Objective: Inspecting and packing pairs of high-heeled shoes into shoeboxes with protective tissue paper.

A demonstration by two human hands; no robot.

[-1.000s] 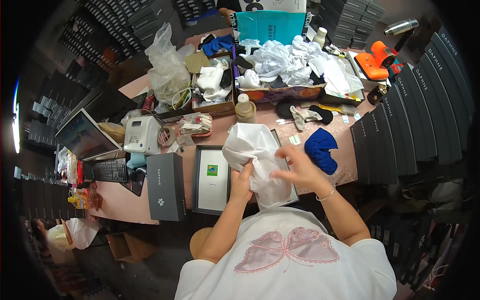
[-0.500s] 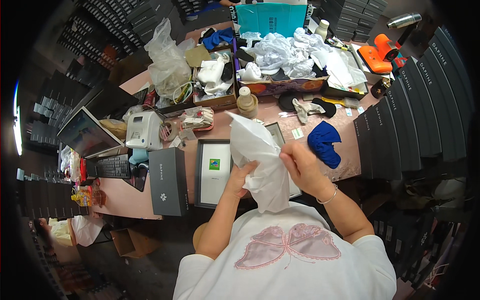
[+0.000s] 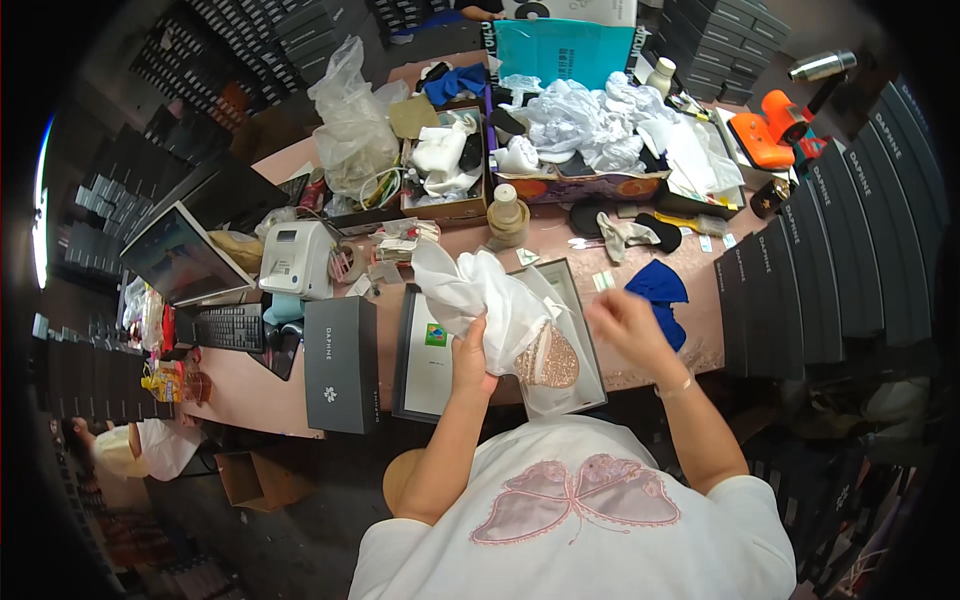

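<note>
My left hand grips a glittery rose-gold shoe by its tissue-wrapped part. White tissue paper covers much of the shoe, and one sparkly end with a pale strap shows on the right. Just to the right of it, my right hand hovers in the air, its fingers smeared by motion. Under the shoe lies an open grey shoebox with a pale inside and a small green label. Beyond my right hand a dark blue cloth lies on the table.
A closed dark shoebox stands at the left, near a keyboard and a label printer. Cartons of crumpled paper line the back, with a bottle in front. Stacked dark boxes border the right side.
The tissue paper has come away from one end of the shoe, baring its glittery surface. My right hand has let go of the tissue and moved right, away from it.
</note>
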